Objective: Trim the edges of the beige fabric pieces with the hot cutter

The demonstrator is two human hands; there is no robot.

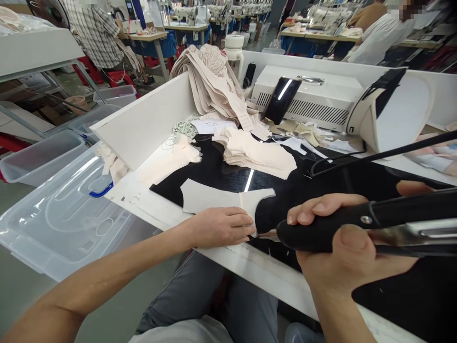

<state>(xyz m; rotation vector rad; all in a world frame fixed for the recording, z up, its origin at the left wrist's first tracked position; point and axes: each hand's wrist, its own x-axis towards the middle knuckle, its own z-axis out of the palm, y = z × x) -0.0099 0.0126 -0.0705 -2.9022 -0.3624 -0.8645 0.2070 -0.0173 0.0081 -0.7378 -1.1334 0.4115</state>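
My left hand (221,227) lies flat near the table's front edge, fingers stretched over the right end of a pale cut fabric piece (209,196). That piece rests on a glossy black surface, with a narrow strip crossing it. In my right hand (352,262) is a thick black-handled tool (328,229) with a metal lever along its side. Its rounded end points left, towards the fabric. The tool's far end runs out of view. Just behind the fabric sits a stack of cream cut pieces (260,152), with more cream pieces (174,159) to its left.
A white vented box (317,97) stands at the back with a black phone (282,100) leaning on it. Long beige strips (210,85) drape over the left partition (143,121). A black rod (392,153) crosses at right. Clear plastic bins (67,205) stand left. Co-workers sit behind.
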